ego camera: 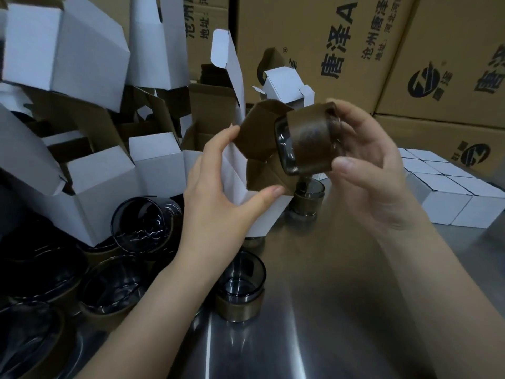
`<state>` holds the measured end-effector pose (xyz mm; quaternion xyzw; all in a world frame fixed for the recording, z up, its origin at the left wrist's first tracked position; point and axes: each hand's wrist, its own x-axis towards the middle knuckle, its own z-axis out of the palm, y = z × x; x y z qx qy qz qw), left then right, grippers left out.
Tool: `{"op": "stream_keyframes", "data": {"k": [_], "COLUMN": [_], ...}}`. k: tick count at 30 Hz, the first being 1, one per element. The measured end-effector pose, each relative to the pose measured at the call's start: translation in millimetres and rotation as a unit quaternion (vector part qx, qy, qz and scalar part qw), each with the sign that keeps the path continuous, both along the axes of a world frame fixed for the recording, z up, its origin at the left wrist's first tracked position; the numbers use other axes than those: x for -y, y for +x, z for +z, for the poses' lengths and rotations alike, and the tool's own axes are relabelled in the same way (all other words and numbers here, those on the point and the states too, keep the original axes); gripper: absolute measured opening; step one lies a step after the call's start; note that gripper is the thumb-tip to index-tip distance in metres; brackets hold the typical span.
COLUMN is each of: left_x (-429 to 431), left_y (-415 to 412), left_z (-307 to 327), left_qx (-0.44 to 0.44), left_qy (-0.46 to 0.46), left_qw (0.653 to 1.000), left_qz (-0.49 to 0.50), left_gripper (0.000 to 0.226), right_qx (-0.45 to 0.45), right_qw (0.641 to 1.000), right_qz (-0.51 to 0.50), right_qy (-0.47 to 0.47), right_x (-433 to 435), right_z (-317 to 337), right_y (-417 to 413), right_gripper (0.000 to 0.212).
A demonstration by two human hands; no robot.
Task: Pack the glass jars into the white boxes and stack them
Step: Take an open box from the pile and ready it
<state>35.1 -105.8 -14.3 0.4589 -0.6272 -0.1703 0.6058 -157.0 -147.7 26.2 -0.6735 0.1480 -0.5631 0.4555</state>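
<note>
1. Right hand (pixel 369 170) grips a glass jar (pixel 303 138) wrapped in a brown card sleeve: thumb under it, fingers curled over the far end.
2. Left hand (pixel 216 198) pinches an open white box (pixel 269 213) off the worktop (pixel 328 296), thumb on the lower edge and fingers on the upper flap. The brown inside shows.
3. Key relation: the jar lies tilted on its side, long axis about 2 to 8 o'clock, thick glass end leading. The box mouth sits at 8 o'clock of the jar, just beside it and facing it. The jar looks only partly entered, if at all.
4. Judgement: the next move is the right hand's, pushing along that axis, and a flap could snag.
5. Closed white boxes (pixel 448 192) are stacked at 3 o'clock, spare jars (pixel 240 285) stand at 6 to 8 o'clock, and empty boxes (pixel 103 170) are at 9 o'clock.
</note>
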Motion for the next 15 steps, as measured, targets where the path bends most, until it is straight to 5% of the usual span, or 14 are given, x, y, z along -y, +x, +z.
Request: {"op": "stream_keyframes", "data": {"k": [8,15], "left_x": [-0.3,-1.6], "left_y": [-0.6,0.5], "left_z": [-0.5,-1.4], "left_qx": [0.019,0.016], "left_qy": [-0.009,-0.008], "left_qw": [1.000,1.000], "left_qz": [-0.007,-0.023], "left_gripper": [0.083,0.083], "right_qx": [-0.148,-0.355], "right_qw": [0.979,0.917], "right_qz": [-0.108,-0.130], "right_qy": [-0.089,-0.125], "right_x": [-2.5,-0.5], "right_z": [-3.1,14.5], "right_y": [3.7,3.8], "right_gripper": [0.064,0.066]}}
